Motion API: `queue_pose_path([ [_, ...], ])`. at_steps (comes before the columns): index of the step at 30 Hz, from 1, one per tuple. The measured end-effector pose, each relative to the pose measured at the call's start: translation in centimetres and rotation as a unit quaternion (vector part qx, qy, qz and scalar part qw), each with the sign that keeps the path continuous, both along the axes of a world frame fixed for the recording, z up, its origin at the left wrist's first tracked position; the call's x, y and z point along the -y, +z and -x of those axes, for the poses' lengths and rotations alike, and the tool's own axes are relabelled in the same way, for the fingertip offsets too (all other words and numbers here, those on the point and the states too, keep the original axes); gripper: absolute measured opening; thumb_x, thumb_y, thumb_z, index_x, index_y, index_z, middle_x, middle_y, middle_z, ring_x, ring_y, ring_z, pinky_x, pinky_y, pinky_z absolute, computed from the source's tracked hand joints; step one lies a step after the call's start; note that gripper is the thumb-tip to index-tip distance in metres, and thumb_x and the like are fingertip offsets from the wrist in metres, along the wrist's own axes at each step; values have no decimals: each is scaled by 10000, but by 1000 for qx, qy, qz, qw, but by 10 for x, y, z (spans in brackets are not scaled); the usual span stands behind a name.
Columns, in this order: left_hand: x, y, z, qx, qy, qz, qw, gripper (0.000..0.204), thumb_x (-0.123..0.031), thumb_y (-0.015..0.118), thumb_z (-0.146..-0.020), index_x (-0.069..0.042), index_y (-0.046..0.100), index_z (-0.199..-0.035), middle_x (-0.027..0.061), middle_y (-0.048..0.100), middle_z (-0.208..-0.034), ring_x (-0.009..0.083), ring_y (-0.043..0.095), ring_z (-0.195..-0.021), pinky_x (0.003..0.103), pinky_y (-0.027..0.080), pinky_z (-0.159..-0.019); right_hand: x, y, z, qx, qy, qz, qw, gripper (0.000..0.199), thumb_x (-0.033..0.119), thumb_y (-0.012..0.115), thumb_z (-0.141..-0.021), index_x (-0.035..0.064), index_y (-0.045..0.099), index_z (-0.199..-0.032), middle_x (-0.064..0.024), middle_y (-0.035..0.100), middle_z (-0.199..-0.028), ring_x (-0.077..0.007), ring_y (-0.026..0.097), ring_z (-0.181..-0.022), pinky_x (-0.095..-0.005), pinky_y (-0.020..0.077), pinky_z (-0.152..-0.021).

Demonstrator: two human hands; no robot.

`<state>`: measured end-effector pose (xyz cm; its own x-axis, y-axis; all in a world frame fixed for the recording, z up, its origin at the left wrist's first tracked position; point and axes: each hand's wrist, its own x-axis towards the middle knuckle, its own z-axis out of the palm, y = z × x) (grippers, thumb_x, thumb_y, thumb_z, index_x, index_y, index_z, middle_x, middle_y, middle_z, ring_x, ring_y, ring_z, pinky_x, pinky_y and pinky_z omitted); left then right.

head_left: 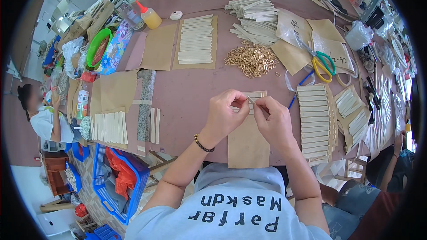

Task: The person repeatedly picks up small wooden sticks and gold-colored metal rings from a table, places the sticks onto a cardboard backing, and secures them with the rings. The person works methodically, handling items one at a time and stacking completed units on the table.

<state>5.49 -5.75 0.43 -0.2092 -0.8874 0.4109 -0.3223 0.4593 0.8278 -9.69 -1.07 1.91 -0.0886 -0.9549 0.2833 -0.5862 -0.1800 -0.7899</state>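
Note:
My left hand (227, 110) and my right hand (272, 116) meet fingertip to fingertip over the near middle of the table, both closed in a pinch. Between them shows the end of a narrow pale strip (251, 100); most of it is hidden by the fingers, and I cannot tell if a ring is on it. Below the hands lies a brown paper sheet (248, 146) with a few pale strips across its far end. Beyond them is a heap of small gold oval rings (252, 59). To the right, a stack of brown sheets carries rows of pale strips (315, 120).
Green-and-yellow handled scissors (324, 66) and a blue pen (300, 89) lie right of the rings. Bundled pale strips (253, 9) sit at the back. A glue bottle (150, 16) with a red tip stands back left. Other people sit at both sides.

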Motion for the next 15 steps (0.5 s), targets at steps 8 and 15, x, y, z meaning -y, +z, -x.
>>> queue_pose_path([
  [8,-4,1,3,43,-5,51,998,132,36,718,-720,-18,620,-790,82,659,-765,166,667,-645,257,528,-561,4,-1,-1,5,9,-8,1000,88,91,669,-829,24,638,-876,-143,674,-781,-310,666,-666,-396,517,-595],
  [15,-2,-2,3,47,8,135,990,159,48,716,-692,-46,604,-756,68,632,-781,181,617,-629,282,505,-563,6,0,1,11,20,-23,999,91,105,664,-842,27,640,-882,-154,678,-798,-322,669,-687,-410,518,-608],
])
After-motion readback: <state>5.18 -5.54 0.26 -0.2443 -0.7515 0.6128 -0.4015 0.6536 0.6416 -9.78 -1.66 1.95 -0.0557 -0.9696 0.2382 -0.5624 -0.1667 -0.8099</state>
